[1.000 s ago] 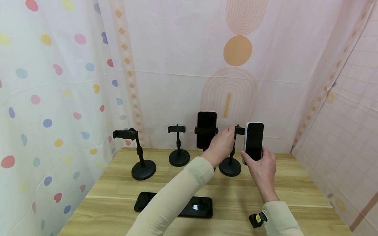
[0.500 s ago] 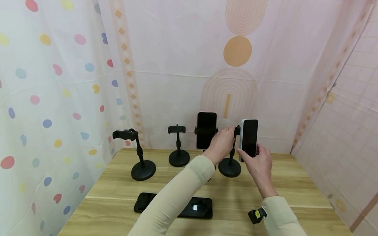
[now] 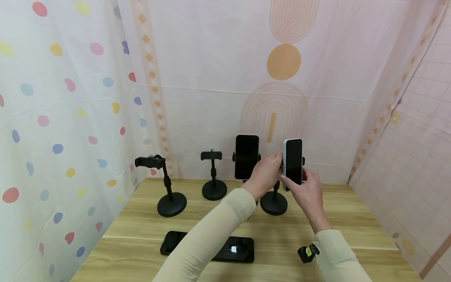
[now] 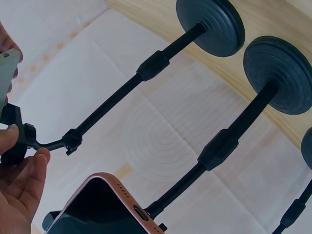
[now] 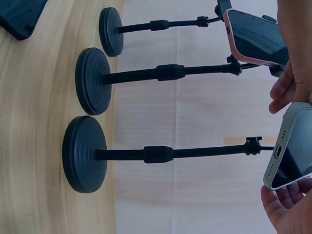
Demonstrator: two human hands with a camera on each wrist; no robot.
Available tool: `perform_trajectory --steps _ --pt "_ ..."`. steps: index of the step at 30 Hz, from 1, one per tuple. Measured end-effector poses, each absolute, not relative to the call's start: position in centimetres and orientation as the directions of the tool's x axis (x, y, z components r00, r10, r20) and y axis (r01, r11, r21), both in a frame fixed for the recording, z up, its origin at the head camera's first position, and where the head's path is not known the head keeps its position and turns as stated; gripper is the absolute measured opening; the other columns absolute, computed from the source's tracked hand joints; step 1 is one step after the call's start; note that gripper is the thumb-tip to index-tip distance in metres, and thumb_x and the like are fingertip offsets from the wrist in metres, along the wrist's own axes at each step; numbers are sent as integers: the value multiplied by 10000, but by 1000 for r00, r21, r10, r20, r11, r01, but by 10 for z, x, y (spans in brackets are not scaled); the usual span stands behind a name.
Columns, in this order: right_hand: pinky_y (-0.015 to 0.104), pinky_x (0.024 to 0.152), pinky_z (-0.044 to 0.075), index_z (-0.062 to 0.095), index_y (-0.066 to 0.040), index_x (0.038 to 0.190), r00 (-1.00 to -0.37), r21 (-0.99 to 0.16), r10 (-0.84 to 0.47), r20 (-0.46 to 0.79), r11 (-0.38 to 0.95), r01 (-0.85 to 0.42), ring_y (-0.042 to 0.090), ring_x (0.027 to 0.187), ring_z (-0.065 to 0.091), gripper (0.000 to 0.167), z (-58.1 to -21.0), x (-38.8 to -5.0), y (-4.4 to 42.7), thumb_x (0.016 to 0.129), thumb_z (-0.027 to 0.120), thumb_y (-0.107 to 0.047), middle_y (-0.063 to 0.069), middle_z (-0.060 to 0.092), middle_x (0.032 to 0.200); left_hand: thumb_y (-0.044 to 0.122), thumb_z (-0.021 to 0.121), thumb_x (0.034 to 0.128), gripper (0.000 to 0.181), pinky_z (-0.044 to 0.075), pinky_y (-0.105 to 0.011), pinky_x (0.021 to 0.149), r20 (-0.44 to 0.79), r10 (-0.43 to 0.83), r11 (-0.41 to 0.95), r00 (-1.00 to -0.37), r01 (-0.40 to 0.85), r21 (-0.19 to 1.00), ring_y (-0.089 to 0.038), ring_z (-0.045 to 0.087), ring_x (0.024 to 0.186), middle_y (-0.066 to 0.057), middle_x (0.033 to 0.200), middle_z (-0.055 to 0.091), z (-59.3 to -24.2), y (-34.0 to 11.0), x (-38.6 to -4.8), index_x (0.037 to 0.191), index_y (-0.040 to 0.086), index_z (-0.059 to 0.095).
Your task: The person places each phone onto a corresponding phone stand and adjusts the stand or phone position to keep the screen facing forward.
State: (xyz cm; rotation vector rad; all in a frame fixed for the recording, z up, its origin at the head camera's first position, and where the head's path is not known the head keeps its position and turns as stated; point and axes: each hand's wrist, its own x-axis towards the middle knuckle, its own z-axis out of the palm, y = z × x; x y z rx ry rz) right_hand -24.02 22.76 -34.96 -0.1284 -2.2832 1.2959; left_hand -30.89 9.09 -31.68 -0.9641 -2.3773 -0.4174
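At the rightmost black phone stand (image 3: 273,203), my left hand (image 3: 266,174) grips the stand's clamp (image 4: 18,141), thumb on one side and fingers on the other in the left wrist view. My right hand (image 3: 309,192) holds a pale-edged smartphone (image 3: 294,160) upright by its lower part, dark screen toward me. That phone is at the clamp; whether the clamp's arms press on it is hidden behind it. Close by on the left, a pink-edged smartphone (image 3: 246,156) stands in another stand's clamp, partly behind my left hand.
Two more black phone stands, a tilted one (image 3: 170,203) and an upright one (image 3: 213,190), stand at the left with bare clamps. Dark phones (image 3: 239,250) lie on the wooden table (image 3: 127,243) under my left forearm, which hides their middle. Printed curtains (image 3: 211,58) enclose the table's back and sides.
My right hand has moved the pale-edged smartphone leftward and slightly up, from beside the rightmost stand to in front of its clamp. My left hand has stayed at that clamp.
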Motion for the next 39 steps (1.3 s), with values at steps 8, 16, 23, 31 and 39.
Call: perform_trajectory --steps 8,16,23,31,39 --pt "391 834 444 590 -67 1309 -900 -846 275 338 508 -163 276 1026 543 674 -350 -245 231 832 769 -507 144 539 1167 166 628 994 124 510 -257 669 602 552 676 -577 732 82 -135 643 787 -16 938 626 -321 88 -313 1079 76 619" --pt "349 766 459 617 -66 1264 -900 -856 284 331 491 -160 250 933 580 636 -350 -249 230 831 769 -507 140 631 1065 169 666 971 156 519 -265 724 625 561 674 -543 738 37 -142 660 826 -12 964 660 -323 87 -317 1100 91 629" --pt "333 727 459 624 -52 1218 -879 -853 319 356 494 -167 230 880 548 571 -352 -251 227 828 793 -434 134 612 1030 213 709 943 125 492 -274 704 689 569 682 -448 726 -91 -103 652 758 31 880 685 -327 86 -321 1005 117 658" --pt "362 749 451 624 -54 1214 -860 -839 336 384 516 -173 246 887 557 563 -357 -254 229 825 800 -421 135 609 1016 216 730 926 148 505 -272 731 713 584 663 -388 735 -143 -97 663 736 26 872 702 -329 85 -321 1004 101 680" --pt "387 766 450 630 -66 1224 -839 -819 364 405 552 -155 259 910 579 578 -361 -256 233 819 797 -443 131 620 1028 223 753 906 194 514 -268 783 724 611 644 -319 732 -220 -95 674 771 29 906 715 -328 84 -320 1042 99 690"
